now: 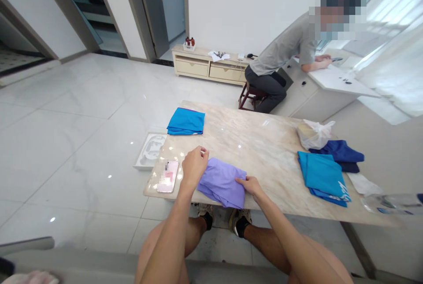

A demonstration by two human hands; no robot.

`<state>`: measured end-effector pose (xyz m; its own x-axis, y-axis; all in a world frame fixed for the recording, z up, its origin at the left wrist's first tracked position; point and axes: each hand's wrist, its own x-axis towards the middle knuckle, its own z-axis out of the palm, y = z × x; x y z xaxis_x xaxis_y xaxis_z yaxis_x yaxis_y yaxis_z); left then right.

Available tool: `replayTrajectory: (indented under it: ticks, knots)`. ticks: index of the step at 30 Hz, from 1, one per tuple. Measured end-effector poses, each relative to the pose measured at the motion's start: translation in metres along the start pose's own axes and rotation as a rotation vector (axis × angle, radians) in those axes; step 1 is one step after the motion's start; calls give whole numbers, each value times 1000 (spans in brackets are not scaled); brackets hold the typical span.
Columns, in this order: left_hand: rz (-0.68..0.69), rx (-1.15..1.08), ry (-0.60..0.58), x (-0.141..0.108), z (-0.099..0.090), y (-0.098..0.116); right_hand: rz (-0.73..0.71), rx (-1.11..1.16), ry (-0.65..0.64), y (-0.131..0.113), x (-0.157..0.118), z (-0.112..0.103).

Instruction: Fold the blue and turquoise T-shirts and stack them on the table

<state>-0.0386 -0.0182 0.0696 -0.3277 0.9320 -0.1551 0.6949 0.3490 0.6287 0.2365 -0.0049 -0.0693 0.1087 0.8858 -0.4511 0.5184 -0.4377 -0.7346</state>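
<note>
A purple cloth (223,182), folded into a rough packet, lies at the near edge of the marble-look table (251,143), with one corner drooping over the edge. My right hand (249,184) pinches its right side between thumb and fingers. My left hand (195,165) is at the cloth's upper left corner, its fingers curled in; no cloth shows between them. Left of that hand lies a pink phone (168,176). A folded blue cloth (187,121) rests at the table's far left corner.
To the right are a teal-blue folded cloth (322,174), a dark blue cloth (342,152), a white plastic bag (315,134) and a clear bottle (393,204). A white tray (140,156) sits beyond the left edge. Another person (280,50) sits at a white desk (343,81).
</note>
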Motion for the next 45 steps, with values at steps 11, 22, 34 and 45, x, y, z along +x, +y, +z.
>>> replayTrajectory:
  ticks: [11,22,34,45]
  knots:
    - [-185,-80,299,4,-39,-41,-249,166,-124,-122,-23,-53]
    - [57,-486,995,17,-32,-33,-509,574,-100,-309,61,5]
    - [131,-414,916,17,-26,-34,-68,316,-158,-200,99,-22]
    - [342,-127,564,-1,12,-6,-329,-241,474,100,-146,-176]
